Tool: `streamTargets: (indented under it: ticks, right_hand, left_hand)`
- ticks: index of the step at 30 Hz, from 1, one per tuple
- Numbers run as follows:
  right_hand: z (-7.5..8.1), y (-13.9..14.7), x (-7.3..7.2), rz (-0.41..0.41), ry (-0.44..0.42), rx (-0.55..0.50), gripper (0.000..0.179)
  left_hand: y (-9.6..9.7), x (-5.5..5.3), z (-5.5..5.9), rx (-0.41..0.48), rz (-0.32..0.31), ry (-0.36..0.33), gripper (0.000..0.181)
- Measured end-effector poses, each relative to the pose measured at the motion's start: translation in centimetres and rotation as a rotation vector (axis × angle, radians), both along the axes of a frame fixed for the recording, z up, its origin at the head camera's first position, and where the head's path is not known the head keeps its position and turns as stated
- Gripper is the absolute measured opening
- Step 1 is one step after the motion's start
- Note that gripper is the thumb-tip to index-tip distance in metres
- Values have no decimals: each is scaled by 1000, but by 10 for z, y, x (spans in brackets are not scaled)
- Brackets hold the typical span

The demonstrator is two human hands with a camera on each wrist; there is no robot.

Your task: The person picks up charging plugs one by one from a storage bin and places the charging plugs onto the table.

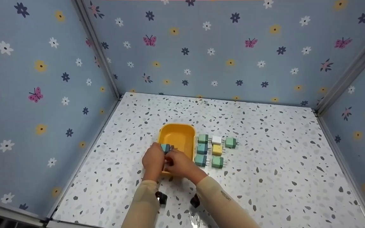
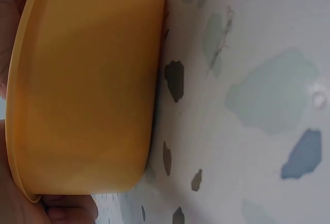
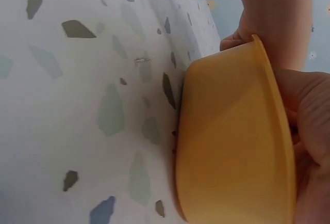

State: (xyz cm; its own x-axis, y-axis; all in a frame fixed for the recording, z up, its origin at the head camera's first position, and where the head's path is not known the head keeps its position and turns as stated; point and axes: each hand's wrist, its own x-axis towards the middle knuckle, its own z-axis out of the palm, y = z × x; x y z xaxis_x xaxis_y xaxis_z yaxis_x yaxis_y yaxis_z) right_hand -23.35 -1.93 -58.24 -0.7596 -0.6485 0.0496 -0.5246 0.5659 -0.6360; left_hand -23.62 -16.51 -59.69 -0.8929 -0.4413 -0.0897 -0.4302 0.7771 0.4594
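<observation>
A yellow tray (image 1: pixel 177 126) stands in front of me. My left hand (image 1: pixel 153 158) grips its left wall, with curled fingers (image 2: pixel 69 209) outside the wall below the rim. A blue charger plug (image 1: pixel 165 148) is in the tray beside the left fingertips, prongs toward the right. Reaching over the front rim, my right hand (image 1: pixel 180 163) has bent fingers inside the tray, close to the left hand. I cannot tell what lies between its fingertips. In the right wrist view, the tray's front wall (image 3: pixel 232 131) covers part of both hands.
Right of the tray, several charger plugs lie in rows, among them a green plug (image 1: pixel 203 138), a white plug (image 1: pixel 216 140), a yellow plug (image 1: pixel 217 149) and a blue plug (image 1: pixel 201 160). Flower-patterned panels (image 1: pixel 201 57) enclose the speckled tabletop (image 1: pixel 265 164) at the back and sides.
</observation>
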Motion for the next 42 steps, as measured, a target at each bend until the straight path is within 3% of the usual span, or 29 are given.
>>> streamTargets:
  ticks: [14,25,30,42]
  right_hand:
    - [-8,1,6,-96,-54,8,21]
    - [-7,2,8,-67,7,16,20]
    - [-6,1,5,-65,-27,14,20]
    - [-4,-2,4,-89,-110,42,12]
  left_hand:
    - [0,1,-3,69,9,45,42]
    - [0,1,-1,83,14,17,41]
    - [-1,-1,0,76,18,-6,42]
    - [-1,0,-2,69,1,15,44]
